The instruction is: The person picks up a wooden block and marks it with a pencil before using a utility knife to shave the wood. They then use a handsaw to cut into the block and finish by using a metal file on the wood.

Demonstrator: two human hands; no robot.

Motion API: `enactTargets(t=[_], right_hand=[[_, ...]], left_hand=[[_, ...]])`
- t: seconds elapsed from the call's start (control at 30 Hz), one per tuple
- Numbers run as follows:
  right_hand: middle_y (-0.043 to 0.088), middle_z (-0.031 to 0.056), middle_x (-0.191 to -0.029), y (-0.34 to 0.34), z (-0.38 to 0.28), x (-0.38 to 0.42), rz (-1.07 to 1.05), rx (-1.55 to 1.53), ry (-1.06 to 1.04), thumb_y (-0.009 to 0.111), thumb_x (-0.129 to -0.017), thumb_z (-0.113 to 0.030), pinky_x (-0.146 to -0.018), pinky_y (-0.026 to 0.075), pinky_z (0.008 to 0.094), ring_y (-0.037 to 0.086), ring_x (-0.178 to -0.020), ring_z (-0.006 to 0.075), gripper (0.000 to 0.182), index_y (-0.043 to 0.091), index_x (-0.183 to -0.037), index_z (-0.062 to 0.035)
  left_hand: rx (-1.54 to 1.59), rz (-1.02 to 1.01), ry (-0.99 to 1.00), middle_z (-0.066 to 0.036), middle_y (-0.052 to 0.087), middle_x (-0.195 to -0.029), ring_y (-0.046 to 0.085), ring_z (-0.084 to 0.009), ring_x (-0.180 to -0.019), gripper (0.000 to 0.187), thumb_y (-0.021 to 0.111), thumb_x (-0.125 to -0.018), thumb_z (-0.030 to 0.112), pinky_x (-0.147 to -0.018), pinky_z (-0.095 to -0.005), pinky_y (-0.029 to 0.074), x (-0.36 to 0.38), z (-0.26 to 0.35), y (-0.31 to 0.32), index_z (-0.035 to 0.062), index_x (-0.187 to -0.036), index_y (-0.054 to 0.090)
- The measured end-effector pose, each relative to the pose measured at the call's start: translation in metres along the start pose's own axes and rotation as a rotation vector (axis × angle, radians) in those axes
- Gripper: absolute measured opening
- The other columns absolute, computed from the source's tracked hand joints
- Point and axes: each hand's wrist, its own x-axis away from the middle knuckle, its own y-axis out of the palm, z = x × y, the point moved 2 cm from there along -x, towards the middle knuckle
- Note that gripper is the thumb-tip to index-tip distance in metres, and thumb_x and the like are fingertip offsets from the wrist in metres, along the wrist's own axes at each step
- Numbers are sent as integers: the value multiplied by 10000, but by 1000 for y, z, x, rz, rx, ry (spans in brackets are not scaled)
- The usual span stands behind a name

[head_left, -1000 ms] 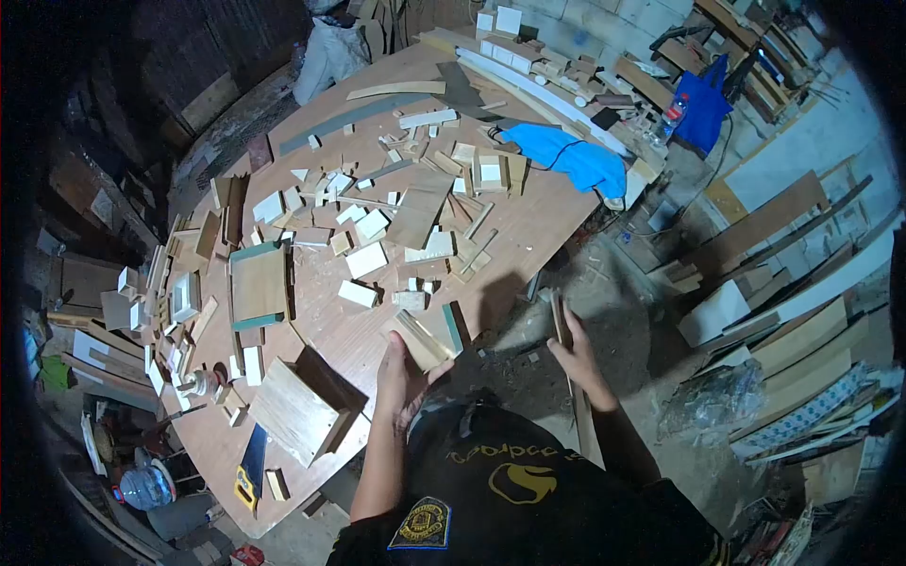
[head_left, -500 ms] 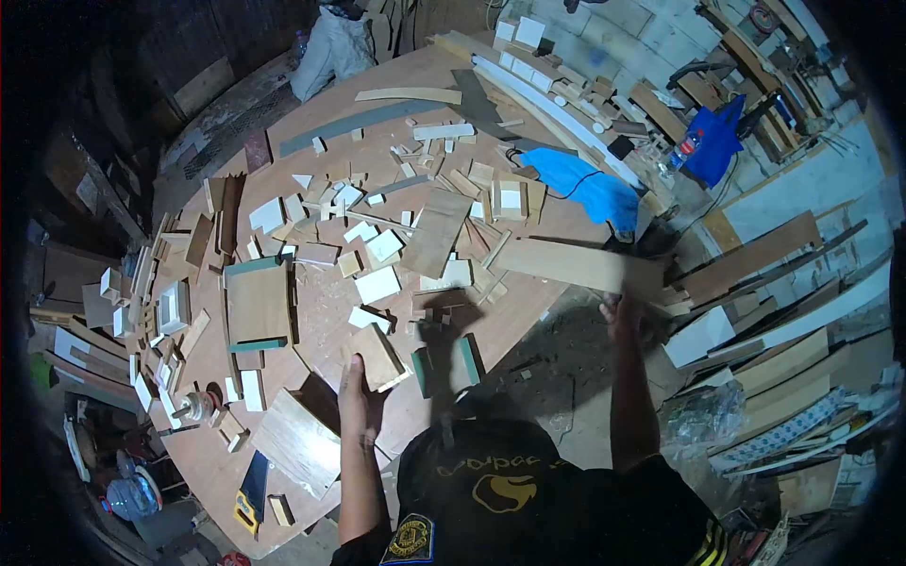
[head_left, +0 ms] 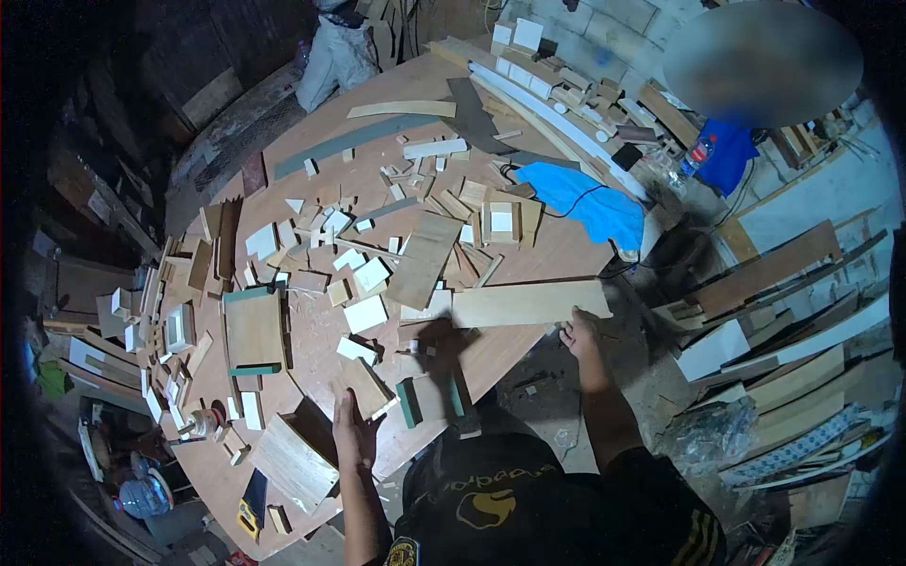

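Observation:
My right hand [head_left: 580, 334] pinches the right end of a long, pale wooden board [head_left: 519, 304]. The board's left end lies over the wood pieces at the table's right edge. Near the front edge my left hand [head_left: 353, 436] grips a short wooden block [head_left: 370, 389], thumb along its left side and the other fingers mostly hidden. Just right of that block stands a green-edged wood piece [head_left: 408, 403]. To the left of my left hand is an open wooden box [head_left: 293, 453].
Wood offcuts and white-faced blocks [head_left: 365, 314] cover much of the round table [head_left: 316, 349]. A green-trimmed panel [head_left: 255, 330] lies left. A handsaw [head_left: 251, 505] rests at the front edge, a blue cloth [head_left: 590, 203] at the right. Planks [head_left: 774, 269] lean beyond it.
My right hand has brought the long board left and down, over the table's right edge. My left hand stays at the wooden block. The view has shifted slightly, and a blurred patch appears upper right.

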Motion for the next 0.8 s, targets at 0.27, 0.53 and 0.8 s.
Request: enactTargets(t=[0.27,0.53,0.8], right_hand=[[583,86,-1123,43,-30,-81,352,544,-699,630,-837,-236,-857,474,403,555,-1035,253,420,512,-1224,-125],[674,154,-1000,158,-80,-160,-112,943,-650,670,-774,-231,-782,503,377,644,-910,277,376,626,-1091,-34],[688,135,-1006,175,-78,-180,-164,917,-638,736,-731,-376,-808,507,388,656,-916,275,453,675,-1040,-50]], left_hand=[[46,11,34,-67,481,-1313,455,-239,-1222,503,545,-927,336,-990,-516,349,33,-43,27,91,-1341,396],[129,189,108,-43,522,-1234,488,-213,-1172,409,536,-940,298,-965,-517,367,72,-74,29,107,-1288,439],[136,374,172,-87,528,-1221,506,-262,-1144,439,515,-928,353,-905,-490,393,94,-80,16,88,-1269,435]])
